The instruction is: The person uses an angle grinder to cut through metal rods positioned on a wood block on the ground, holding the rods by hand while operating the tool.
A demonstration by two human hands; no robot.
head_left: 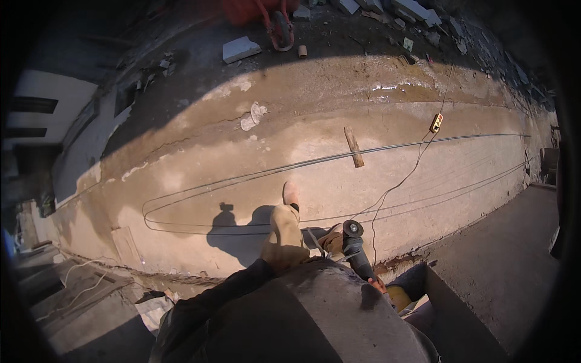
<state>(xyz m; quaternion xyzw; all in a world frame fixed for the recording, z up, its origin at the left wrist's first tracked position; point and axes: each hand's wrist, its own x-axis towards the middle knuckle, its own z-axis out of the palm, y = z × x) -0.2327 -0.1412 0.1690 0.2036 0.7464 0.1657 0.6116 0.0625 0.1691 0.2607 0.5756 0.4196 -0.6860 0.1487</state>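
Note:
My right hand (379,284) is closed round the rear end of a dark angle grinder (359,257), beside my right leg. The grinder's head and round disc (353,228) point up and away from me, above the ground. My left arm (242,283), in a dark sleeve, reaches to my bent left knee, where the hand itself is hidden. Ahead of me, long thin steel bars (290,166) lie along the ground, bent back in a narrow loop at the left. A short piece of wood (354,147) lies under the far bars.
A yellow socket block (436,123) lies beyond the bars at right, its cable (387,192) running toward me. At the far side are a red wheelbarrow (275,24), a pale block (241,49) and rubble (417,12). A raised concrete slab (496,254) stands at right.

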